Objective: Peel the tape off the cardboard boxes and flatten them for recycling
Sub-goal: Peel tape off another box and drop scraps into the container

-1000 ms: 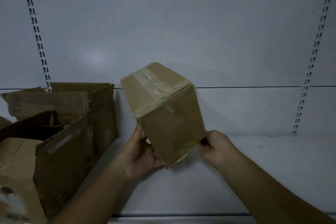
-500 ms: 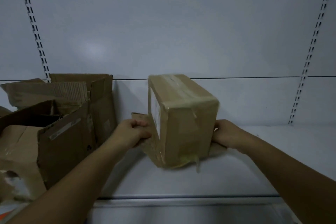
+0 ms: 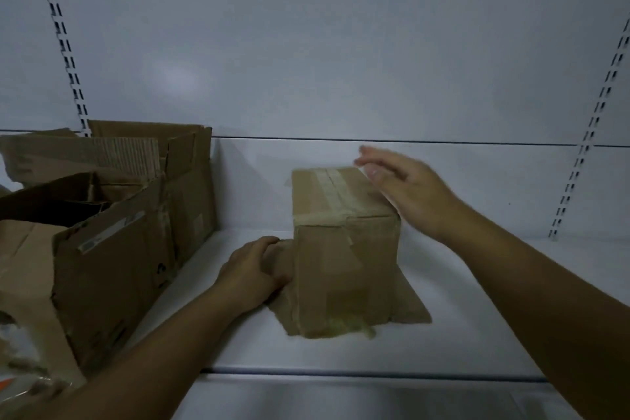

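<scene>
Left hand (image 3: 252,273) pressed flat on the box (image 3: 344,249)'s left flap (image 3: 283,300), right hand (image 3: 405,187) loose over its top.
Right fingers are straight but blurry, so can't tell if they touch. Box stands mid-shelf (image 3: 477,300), long axis running near to far, narrow end facing us, far end hidden. Tape (image 3: 332,191) runs along the top. Opened boxes (image 3: 112,266) on the left are cut off by the frame.
</scene>
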Available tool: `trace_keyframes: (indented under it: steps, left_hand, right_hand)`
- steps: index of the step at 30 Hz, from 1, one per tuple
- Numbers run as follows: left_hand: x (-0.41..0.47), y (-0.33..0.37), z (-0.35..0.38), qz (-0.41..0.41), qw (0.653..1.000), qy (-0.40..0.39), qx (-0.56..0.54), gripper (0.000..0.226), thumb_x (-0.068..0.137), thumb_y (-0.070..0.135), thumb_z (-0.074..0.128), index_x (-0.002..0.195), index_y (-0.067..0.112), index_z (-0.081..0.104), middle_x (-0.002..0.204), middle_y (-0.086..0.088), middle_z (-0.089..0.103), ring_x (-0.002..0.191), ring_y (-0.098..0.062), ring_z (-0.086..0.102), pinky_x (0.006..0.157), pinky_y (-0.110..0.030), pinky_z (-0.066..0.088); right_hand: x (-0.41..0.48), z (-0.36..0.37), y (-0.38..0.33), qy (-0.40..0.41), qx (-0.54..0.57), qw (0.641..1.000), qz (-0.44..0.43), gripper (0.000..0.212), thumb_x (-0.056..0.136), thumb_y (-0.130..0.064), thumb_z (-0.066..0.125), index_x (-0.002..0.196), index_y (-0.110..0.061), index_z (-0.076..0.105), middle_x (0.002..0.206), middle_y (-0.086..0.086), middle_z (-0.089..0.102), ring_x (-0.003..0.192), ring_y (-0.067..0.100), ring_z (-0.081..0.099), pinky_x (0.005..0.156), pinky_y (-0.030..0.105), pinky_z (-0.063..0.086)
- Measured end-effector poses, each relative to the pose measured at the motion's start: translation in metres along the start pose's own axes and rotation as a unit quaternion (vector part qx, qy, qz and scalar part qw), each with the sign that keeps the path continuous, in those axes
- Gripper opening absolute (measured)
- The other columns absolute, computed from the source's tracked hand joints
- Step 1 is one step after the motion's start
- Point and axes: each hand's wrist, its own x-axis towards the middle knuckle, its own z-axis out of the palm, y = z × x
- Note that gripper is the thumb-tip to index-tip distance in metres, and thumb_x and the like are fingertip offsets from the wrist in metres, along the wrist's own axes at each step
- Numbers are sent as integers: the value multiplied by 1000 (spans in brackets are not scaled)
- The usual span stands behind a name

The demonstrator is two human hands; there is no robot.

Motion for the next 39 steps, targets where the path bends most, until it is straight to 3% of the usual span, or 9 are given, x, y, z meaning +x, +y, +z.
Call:
trace_keyframes:
  steps: [3, 7, 10, 16, 19, 23, 28, 33, 39]
  left_hand:
    - [-9, 4, -1, 25, 996, 36, -79, 62, 78, 44, 70, 133, 29, 44, 135, 6, 51, 117, -15, 51, 98, -36, 46]
    - [-30, 28, -9, 112, 961, 94, -235, 52, 78, 44, 63, 126, 42, 42, 126, 27, 45, 109, 15, 46, 84, -5, 39]
    - [-42, 47, -15, 183, 934, 133, -277, 47, 80, 37, 68, 121, 45, 44, 122, 35, 42, 103, 31, 39, 72, 7, 36]
    - [-23, 88, -30, 321, 909, 193, -180, 29, 84, 49, 49, 113, 43, 52, 129, 25, 49, 131, 5, 36, 108, -19, 32]
    - [-5, 98, -27, 325, 914, 183, -159, 39, 90, 47, 35, 107, 29, 65, 111, 24, 57, 120, 3, 45, 106, -34, 37]
    - [3, 97, -5, 315, 890, 281, -174, 47, 93, 39, 32, 86, 14, 71, 82, 10, 61, 85, -4, 51, 84, -37, 43]
    - [-1, 95, 5, 308, 874, 335, -167, 50, 91, 35, 32, 71, 4, 66, 72, -4, 62, 78, -13, 49, 82, -27, 34]
    - [1, 95, 8, 319, 867, 318, -211, 47, 92, 33, 34, 73, 3, 64, 71, -4, 59, 78, -13, 49, 89, -45, 43]
    - [4, 94, 9, 317, 869, 324, -196, 52, 92, 35, 31, 71, -2, 62, 71, -9, 59, 75, -23, 51, 71, -41, 41]
  right_hand:
    - [2, 10, 9, -133, 54, 989, 33, 25, 96, -19, 48, 109, -30, 67, 137, -17, 48, 123, -3, 43, 103, 15, 31]
    - [3, 1, 20, -148, 149, 977, 43, 34, 92, 0, 47, 102, -22, 71, 119, -18, 64, 110, -16, 50, 85, -2, 36]
    - [6, -3, 28, -158, 184, 969, 39, 35, 86, 5, 50, 97, -17, 74, 113, -13, 69, 117, -6, 52, 94, 8, 37]
    - [15, -2, 40, -141, 303, 941, 48, 30, 64, -1, 53, 65, -17, 78, 94, 0, 74, 117, 9, 57, 95, 20, 45]
    - [19, -6, 46, -151, 308, 937, 64, 24, 65, 1, 61, 67, -15, 78, 97, 0, 74, 116, 8, 58, 91, 18, 48]
    - [13, -16, 39, -116, 213, 965, 100, 24, 73, -7, 69, 94, -16, 75, 112, -1, 70, 113, 13, 61, 91, 21, 51]
    - [-21, -10, 10, 166, -49, 985, -26, 12, 85, -16, 65, 91, -26, 69, 98, -13, 68, 96, 4, 63, 91, 29, 52]
    - [-64, 20, -14, -13, -172, 965, -199, 59, 75, -56, 63, 127, -33, 49, 137, -15, 47, 129, 2, 41, 109, 27, 33]
    - [-63, 37, -3, 61, -210, 953, -210, 58, 75, -40, 64, 128, -23, 49, 126, -16, 51, 119, -9, 42, 106, 14, 26]
